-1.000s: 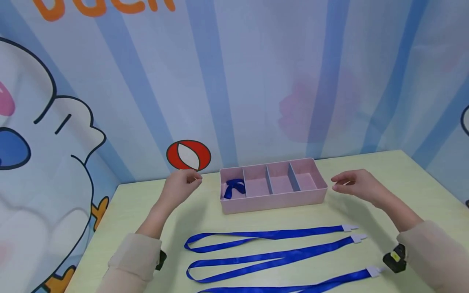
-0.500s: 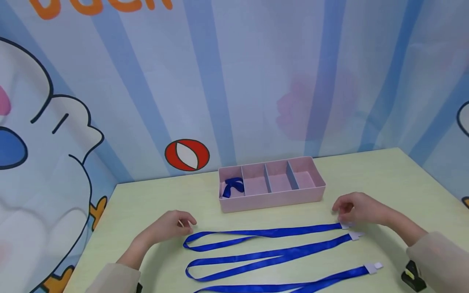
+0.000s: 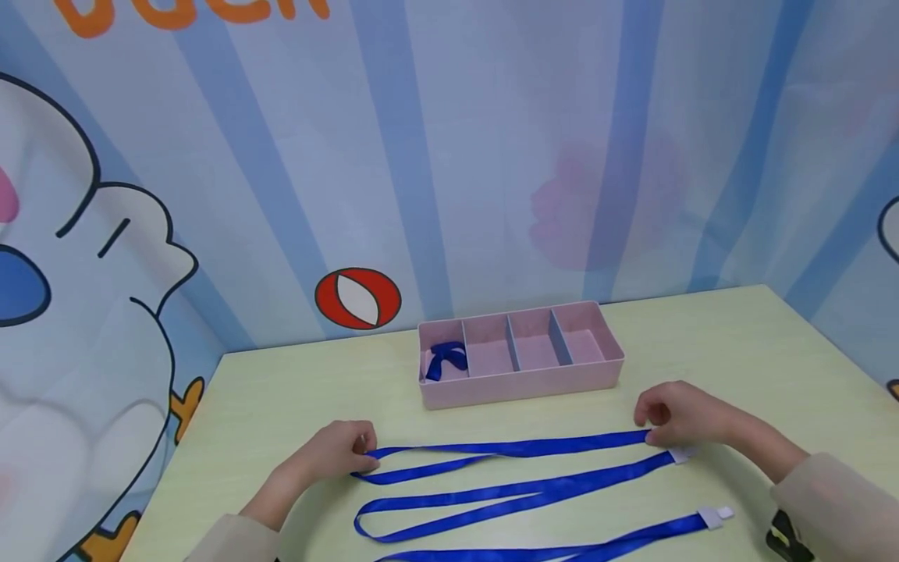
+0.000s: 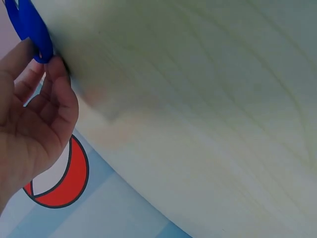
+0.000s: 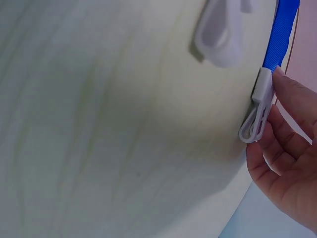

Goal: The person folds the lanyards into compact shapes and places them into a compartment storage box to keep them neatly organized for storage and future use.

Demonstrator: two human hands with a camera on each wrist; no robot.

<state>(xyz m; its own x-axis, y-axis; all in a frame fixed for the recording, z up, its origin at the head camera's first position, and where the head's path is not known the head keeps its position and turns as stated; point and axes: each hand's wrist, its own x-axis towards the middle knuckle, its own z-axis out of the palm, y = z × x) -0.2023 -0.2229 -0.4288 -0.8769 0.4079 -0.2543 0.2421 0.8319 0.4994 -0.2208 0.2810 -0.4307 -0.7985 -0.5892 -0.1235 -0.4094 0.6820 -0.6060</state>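
Note:
Three blue lanyards lie side by side, each stretched out with its loop at the left and a white plastic clip at the right. My left hand (image 3: 326,454) pinches the loop end of the farthest lanyard (image 3: 527,447); the left wrist view shows the folded strap (image 4: 34,37) between thumb and fingertips. At the other end, my right hand (image 3: 691,415) holds the same lanyard by its white clip (image 5: 258,111), thumb by the strap and fingers along the clip's side. The middle lanyard (image 3: 548,494) and the nearest lanyard (image 3: 632,542), partly cut off by the frame, lie closer to me.
Behind the lanyards stands a pink box (image 3: 523,384) with several compartments; a folded dark blue strap (image 3: 448,359) sits in the leftmost one. The pale wooden table (image 3: 295,390) ends at a printed cartoon backdrop (image 3: 492,156). Another white clip (image 5: 220,39) shows near the right hand.
Both hands have come down from beside the box to the farthest lanyard. The left now pinches its loop and the right its clip end; the lanyards lie about where they were.

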